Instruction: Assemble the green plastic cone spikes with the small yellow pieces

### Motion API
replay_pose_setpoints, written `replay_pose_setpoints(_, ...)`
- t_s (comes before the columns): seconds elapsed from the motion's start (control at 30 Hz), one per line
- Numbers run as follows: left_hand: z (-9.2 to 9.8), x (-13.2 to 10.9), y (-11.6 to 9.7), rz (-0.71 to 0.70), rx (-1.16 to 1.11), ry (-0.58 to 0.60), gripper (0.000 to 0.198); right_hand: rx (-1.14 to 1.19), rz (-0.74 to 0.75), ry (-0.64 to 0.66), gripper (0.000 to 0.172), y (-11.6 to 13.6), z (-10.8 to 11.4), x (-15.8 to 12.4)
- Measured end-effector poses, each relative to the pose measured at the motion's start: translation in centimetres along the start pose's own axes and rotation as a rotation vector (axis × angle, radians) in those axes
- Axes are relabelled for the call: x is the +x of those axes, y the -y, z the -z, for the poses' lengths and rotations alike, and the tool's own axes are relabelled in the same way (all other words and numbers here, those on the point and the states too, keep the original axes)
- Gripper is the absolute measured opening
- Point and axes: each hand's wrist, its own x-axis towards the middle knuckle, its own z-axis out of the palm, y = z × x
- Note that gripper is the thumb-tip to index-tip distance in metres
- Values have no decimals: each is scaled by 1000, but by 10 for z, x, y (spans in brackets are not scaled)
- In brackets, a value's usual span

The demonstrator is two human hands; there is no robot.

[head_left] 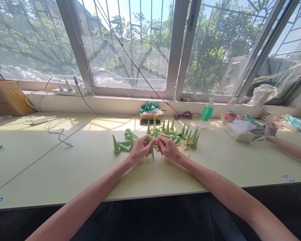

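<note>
My left hand [141, 149] is closed around a green plastic spike [153, 154], a hollow-looking cone whose pointed end faces down toward the table. My right hand [167, 148] meets it at the spike's wide end, thumb and fingers pinched together; whatever sits between them is hidden. Behind and beside both hands are several more green spikes, some upright like the one at the left [116, 146], others lying on their sides. Small yellow plastic pieces [186, 148] are scattered among the spikes to the right of my right hand.
A phone [149, 122] lies before a small box [152, 116] of green items. Right of it are coiled cables [186, 115], a green-labelled bottle [207, 112] and a tissue box [239, 131]. Another person's hand [270, 129] rests at far right. A white cable [61, 135] lies left.
</note>
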Motion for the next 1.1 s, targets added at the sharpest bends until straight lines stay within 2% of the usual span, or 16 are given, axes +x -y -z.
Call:
replay_pose_setpoints(0.17, 0, 0, 3, -23, 12, -42, 37, 10, 6, 54, 24, -3, -2, -1)
replay_pose_setpoints(0.43, 0, -1, -1, -1, 101, -84, 38, 15, 25, 66, 29, -8, -4, -1)
replay_pose_setpoints(0.77, 0, 0, -2, -64, 225, -124, 44, -25, 11, 81, 31, -12, -4, -1)
replay_pose_setpoints(1.1, 0, -1, -5, -56, 195, -118, 45, -95, 74, 57, 27, -18, -6, -1)
